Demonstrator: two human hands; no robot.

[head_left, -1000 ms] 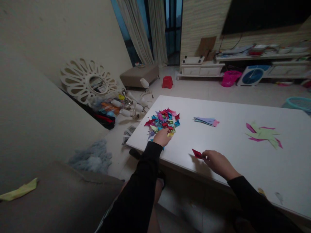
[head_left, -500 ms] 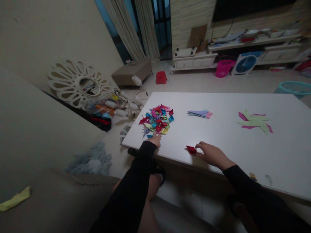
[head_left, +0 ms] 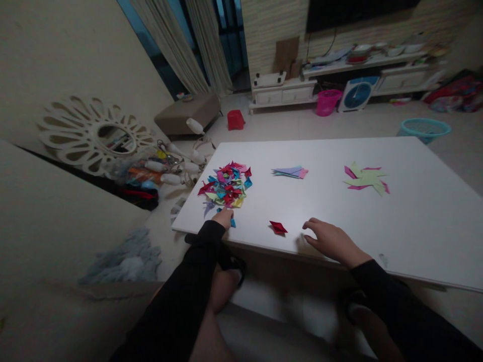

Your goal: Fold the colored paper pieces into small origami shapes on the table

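Observation:
At the table's near left, my left hand [head_left: 224,218] is closed over a blue folded-paper piece [head_left: 233,223], whose blue tips show on either side of the fingers. Just beyond it lies a heap of colourful origami cranes [head_left: 228,186]. A red folded-paper piece [head_left: 278,228] rests by itself near the front edge, between my hands. To its right, my right hand [head_left: 332,241] hovers low over the tabletop, thumb and fingers apart with nothing between them.
The white table [head_left: 302,201] also bears a stack of pastel folded paper [head_left: 290,172] and a green-and-pink paper pinwheel shape [head_left: 366,178]. Beyond stand a red stool [head_left: 236,119], a pink bucket [head_left: 327,102] and a turquoise basket [head_left: 424,129]. A lamp [head_left: 184,163] stands left.
My right hand has let go of the red folded piece and drawn away to its right. My left hand stays by the heap, with more of the blue piece showing. The view has turned rightward.

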